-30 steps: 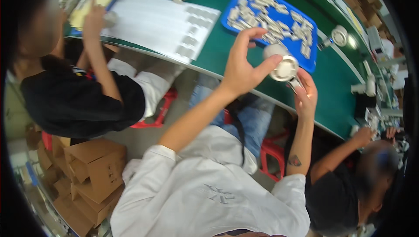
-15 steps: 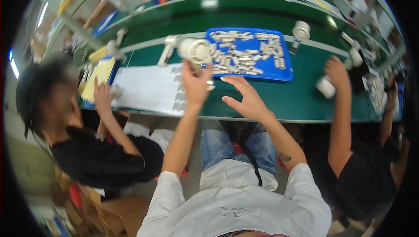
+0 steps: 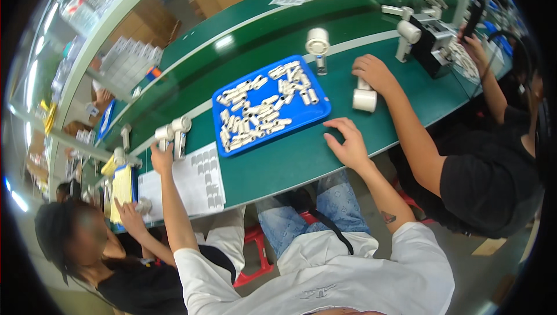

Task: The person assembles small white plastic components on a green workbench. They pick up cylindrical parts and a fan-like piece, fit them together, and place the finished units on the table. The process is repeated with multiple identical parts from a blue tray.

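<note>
My left hand [image 3: 163, 159] is at the left of the green bench, its fingers closed round the lower part of a white handheld fan [image 3: 164, 133]. Right beside that one stands another white handheld fan [image 3: 181, 125] with a round head. My right hand [image 3: 350, 145] hovers over the bench's front edge, fingers apart and nothing in it. Between my hands lies a blue tray [image 3: 318, 112] with many small white cylindrical parts [image 3: 255, 119]. Behind the tray's right corner stands a third handheld fan [image 3: 318, 42].
White sheets with grey shapes [image 3: 185, 184] lie at the left, near a co-worker's hand [image 3: 132, 219] pointing at a yellow sheet [image 3: 122, 190]. At the right, another co-worker's hand [image 3: 371, 72] holds a white fan [image 3: 364, 100]. A black fixture [image 3: 432, 42] stands beyond it.
My left hand has carried the fan from the front of the tray leftward, beside the other fan. My right hand stays open. The view has turned, and the tray appears tilted.
</note>
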The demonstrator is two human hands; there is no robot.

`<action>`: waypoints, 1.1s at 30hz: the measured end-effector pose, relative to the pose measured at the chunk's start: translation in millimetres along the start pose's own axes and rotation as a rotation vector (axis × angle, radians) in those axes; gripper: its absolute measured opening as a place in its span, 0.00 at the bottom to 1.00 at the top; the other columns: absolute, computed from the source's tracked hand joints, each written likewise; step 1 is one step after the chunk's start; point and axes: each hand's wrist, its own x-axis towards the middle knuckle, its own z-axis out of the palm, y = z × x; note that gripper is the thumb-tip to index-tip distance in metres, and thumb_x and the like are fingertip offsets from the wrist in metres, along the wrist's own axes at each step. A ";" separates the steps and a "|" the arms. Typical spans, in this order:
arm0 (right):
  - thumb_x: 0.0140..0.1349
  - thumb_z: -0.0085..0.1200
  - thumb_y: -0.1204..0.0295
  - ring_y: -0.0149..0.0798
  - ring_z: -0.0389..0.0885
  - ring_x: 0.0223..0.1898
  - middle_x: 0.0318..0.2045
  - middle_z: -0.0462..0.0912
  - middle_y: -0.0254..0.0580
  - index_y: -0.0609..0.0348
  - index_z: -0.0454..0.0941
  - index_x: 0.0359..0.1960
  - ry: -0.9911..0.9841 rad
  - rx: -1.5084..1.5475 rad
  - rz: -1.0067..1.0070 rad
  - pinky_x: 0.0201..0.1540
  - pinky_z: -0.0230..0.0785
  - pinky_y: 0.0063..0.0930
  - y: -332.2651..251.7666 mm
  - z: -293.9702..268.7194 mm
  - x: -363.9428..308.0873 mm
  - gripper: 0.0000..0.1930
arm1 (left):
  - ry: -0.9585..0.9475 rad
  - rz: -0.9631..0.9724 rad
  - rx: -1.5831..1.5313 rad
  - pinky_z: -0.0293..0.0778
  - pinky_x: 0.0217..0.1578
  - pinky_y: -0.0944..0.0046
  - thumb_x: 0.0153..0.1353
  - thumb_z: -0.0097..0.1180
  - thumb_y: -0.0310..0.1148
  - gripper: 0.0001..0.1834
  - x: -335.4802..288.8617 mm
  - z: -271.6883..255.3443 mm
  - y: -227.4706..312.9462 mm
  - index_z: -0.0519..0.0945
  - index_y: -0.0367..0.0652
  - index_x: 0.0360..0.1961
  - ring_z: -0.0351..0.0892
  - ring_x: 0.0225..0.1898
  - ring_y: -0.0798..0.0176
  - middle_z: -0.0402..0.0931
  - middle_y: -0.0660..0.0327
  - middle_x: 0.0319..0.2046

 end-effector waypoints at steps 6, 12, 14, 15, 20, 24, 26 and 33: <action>0.52 0.63 0.76 0.51 0.74 0.53 0.47 0.79 0.46 0.58 0.81 0.44 0.150 -0.053 -0.070 0.57 0.66 0.41 4.2 -4.4 1.1 0.16 | -0.094 -0.048 0.026 0.73 0.53 0.47 0.58 0.60 0.51 0.32 6.3 21.3 -31.5 0.77 0.38 0.55 0.79 0.52 0.41 0.80 0.43 0.50; 0.47 0.68 0.75 0.58 0.67 0.61 0.61 0.67 0.49 0.52 0.73 0.59 0.138 -0.458 -0.051 0.64 0.62 0.47 27.0 -64.0 37.2 0.33 | 0.037 0.254 -0.083 0.67 0.58 0.49 0.59 0.61 0.48 0.28 -32.3 17.7 27.5 0.78 0.37 0.53 0.73 0.56 0.42 0.76 0.45 0.53; 0.47 0.68 0.75 0.59 0.67 0.61 0.61 0.67 0.50 0.51 0.70 0.61 -0.052 -0.455 0.017 0.63 0.63 0.46 57.8 -83.4 44.9 0.36 | 0.046 0.362 -0.204 0.67 0.58 0.51 0.58 0.65 0.40 0.23 -45.1 24.5 59.7 0.79 0.39 0.51 0.74 0.55 0.45 0.76 0.46 0.54; 0.48 0.68 0.75 0.57 0.69 0.61 0.61 0.67 0.51 0.55 0.70 0.61 -0.113 -0.408 0.047 0.62 0.66 0.40 52.8 -85.7 50.8 0.35 | 0.065 0.413 -0.282 0.66 0.58 0.51 0.57 0.65 0.38 0.21 -54.3 22.1 68.5 0.79 0.39 0.50 0.74 0.55 0.45 0.76 0.48 0.52; 0.50 0.68 0.66 0.52 0.78 0.51 0.49 0.77 0.50 0.59 0.71 0.58 -0.012 -0.446 -0.109 0.54 0.72 0.39 -13.3 -94.0 57.7 0.33 | -0.068 0.672 -0.667 0.66 0.58 0.52 0.57 0.63 0.31 0.13 -125.3 10.5 150.3 0.81 0.41 0.44 0.73 0.55 0.47 0.77 0.50 0.49; 0.46 0.70 0.61 0.50 0.83 0.39 0.41 0.81 0.48 0.58 0.76 0.50 -0.129 -0.335 -0.086 0.41 0.77 0.38 -82.4 -78.3 46.4 0.28 | -0.342 0.775 -0.832 0.73 0.51 0.57 0.57 0.64 0.30 0.12 -161.9 16.4 218.5 0.83 0.40 0.42 0.79 0.48 0.49 0.82 0.53 0.43; 0.45 0.70 0.61 0.49 0.84 0.38 0.39 0.82 0.47 0.57 0.79 0.44 -0.278 -0.313 -0.178 0.39 0.78 0.37 -95.9 -59.3 40.6 0.25 | -0.498 0.839 -0.778 0.74 0.49 0.58 0.57 0.65 0.31 0.14 -167.9 15.1 248.8 0.83 0.40 0.44 0.81 0.44 0.54 0.83 0.55 0.41; 0.47 0.69 0.56 0.51 0.81 0.38 0.35 0.77 0.45 0.54 0.78 0.46 -0.611 -0.317 -0.402 0.41 0.74 0.43 -95.8 40.1 22.2 0.26 | -0.637 0.872 -0.587 0.74 0.44 0.51 0.46 0.68 0.32 0.09 -161.3 67.2 276.8 0.88 0.44 0.31 0.80 0.39 0.46 0.83 0.50 0.32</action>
